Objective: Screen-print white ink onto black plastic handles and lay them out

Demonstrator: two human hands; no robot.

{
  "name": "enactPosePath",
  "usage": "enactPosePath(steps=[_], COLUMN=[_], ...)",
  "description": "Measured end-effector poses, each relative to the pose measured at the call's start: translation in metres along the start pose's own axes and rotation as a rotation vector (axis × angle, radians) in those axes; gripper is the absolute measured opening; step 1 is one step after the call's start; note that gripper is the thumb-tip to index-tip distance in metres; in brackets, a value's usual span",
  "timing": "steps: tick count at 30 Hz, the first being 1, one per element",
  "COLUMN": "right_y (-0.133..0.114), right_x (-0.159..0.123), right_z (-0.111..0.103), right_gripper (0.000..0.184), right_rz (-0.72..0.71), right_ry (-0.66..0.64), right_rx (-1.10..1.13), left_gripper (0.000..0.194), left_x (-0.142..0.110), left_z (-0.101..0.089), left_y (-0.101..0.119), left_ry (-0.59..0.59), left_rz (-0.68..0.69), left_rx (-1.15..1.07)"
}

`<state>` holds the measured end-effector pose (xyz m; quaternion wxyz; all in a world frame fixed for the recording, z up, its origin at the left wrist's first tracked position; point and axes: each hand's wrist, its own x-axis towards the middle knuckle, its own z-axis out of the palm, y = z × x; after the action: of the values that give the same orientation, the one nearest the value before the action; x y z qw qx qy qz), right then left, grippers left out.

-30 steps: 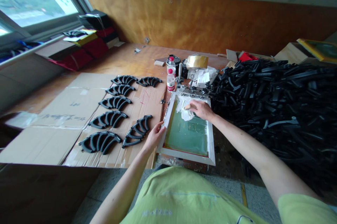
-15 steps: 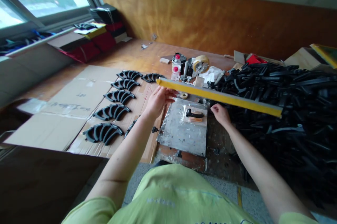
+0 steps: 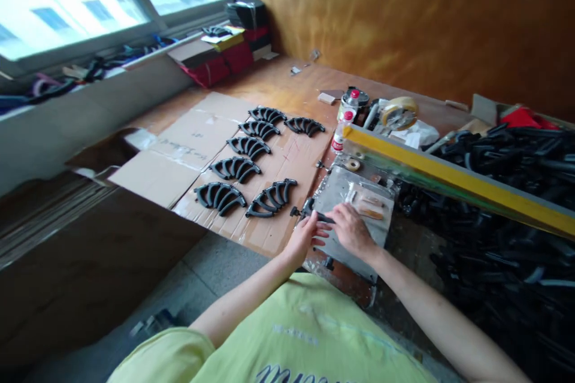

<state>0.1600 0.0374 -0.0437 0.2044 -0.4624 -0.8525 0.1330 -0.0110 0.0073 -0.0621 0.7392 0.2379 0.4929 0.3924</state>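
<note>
In front of my body I have a black curved lever [image 3: 324, 217] in both hands. My left hand [image 3: 302, 239] is closed on its left part, with some fingers slightly spread. Pinching the lever's other end is my right hand [image 3: 353, 230]. Under my hands lies a grey metal plate [image 3: 335, 182] with a clear-taped patch holding an orange-brown insert [image 3: 371, 213]. A yellow-edged frame [image 3: 453, 174] with a greenish sheet is tilted up over the plate's far right side. To the left, several fanned groups of black levers [image 3: 272, 197] rest on a flat cardboard sheet [image 3: 166, 164].
A big heap of black levers [image 3: 507, 263] covers the right side. Behind the plate stand red-capped bottles [image 3: 338, 138], a tape roll [image 3: 399, 113] and a small tape ring [image 3: 353, 164]. Red boxes [image 3: 215, 71] sit by the window. A wooden board [image 3: 381, 23] closes the back.
The black lever has left the plate and is now in both hands. My hands have come down and closer together, away from the yellow-edged frame. The view has turned left.
</note>
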Motion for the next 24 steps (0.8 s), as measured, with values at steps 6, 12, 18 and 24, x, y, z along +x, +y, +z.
enactPosePath(steps=[6,12,18,24], right_y=[-0.028,-0.005,-0.003,-0.015], right_x=[0.073,0.146,0.168,0.166], right_z=[0.084,0.144,0.164,0.168], right_gripper=[0.022,0.029,0.030,0.034], right_rz=[-0.144,0.216,0.316,0.336], right_ry=[-0.183,-0.344,-0.404,-0.434], right_rx=[0.160,0.060,-0.004,-0.036], left_gripper=[0.055,0.057,0.044,0.035], left_x=[0.001,-0.003,-0.008,0.025], left_z=[-0.105,-0.180,-0.175,-0.157], left_y=[-0.026,-0.040,-0.017,0.002], left_ry=[0.536,0.716,0.771,0.723], left_rz=[0.050,-0.134,0.026,0.214], left_rx=[-0.039,0.381,0.701,1.062])
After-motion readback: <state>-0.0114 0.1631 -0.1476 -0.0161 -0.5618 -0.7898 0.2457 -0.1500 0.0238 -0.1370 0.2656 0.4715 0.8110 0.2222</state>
